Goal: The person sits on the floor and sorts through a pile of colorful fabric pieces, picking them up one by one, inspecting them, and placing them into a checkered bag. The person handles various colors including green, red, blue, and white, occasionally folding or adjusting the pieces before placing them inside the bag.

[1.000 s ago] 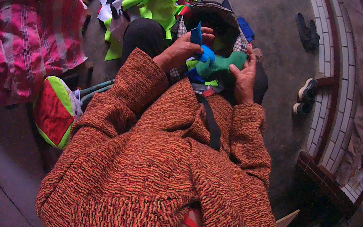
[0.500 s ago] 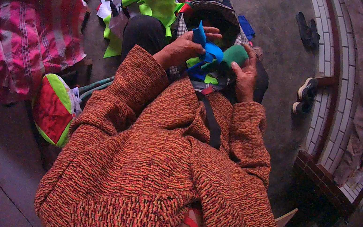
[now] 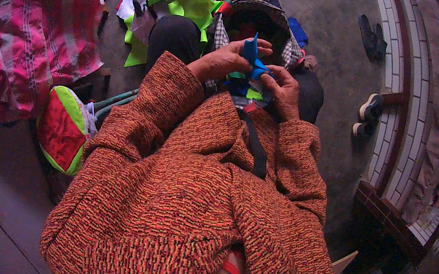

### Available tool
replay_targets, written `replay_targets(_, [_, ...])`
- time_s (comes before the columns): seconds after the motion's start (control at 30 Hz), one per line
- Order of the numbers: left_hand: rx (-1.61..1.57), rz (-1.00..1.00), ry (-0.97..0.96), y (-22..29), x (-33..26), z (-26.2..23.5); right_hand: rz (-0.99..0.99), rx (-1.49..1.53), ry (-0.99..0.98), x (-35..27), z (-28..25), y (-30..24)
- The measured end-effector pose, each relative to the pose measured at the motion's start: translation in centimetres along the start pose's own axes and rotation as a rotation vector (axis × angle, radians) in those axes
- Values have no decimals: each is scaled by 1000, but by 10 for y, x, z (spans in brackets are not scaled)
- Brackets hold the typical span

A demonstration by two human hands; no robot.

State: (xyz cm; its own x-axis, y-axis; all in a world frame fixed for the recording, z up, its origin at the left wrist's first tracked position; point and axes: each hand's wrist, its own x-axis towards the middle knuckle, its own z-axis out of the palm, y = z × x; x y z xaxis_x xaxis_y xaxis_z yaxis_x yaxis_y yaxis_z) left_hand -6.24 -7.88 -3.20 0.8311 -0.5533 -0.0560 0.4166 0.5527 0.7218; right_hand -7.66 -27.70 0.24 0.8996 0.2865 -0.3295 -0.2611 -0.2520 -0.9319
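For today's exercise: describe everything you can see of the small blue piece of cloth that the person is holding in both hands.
The small blue piece of cloth is bright, plain blue and looks like thin, soft fabric. It is folded or crumpled, with one pointed corner sticking upward. It sits above the person's lap, pinched between the left hand and the right hand. Below it lie green and dark blue scraps; how far it extends under the fingers is hidden.
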Motion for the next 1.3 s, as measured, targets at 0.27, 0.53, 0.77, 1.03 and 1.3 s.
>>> replay_targets(0.27, [-115, 11, -15, -7, 0, -5, -14, 151, 98, 6, -11, 8])
replay_targets(0.53, [-23, -93, 129, -3, 1, 2, -48, 422, 83, 10, -19, 13])
replay_targets(0.77, [159, -117, 205, -7, 2, -1, 19, 576, -26, 11, -25, 19])
replay_targets(1.03, [-4, -235, 388, -3, 2, -7, 49, 577, 73, 10, -20, 12])
replay_targets(1.3, [-238, -187, 468, -10, 5, -10, 43, 583, 124, 10, -18, 9])
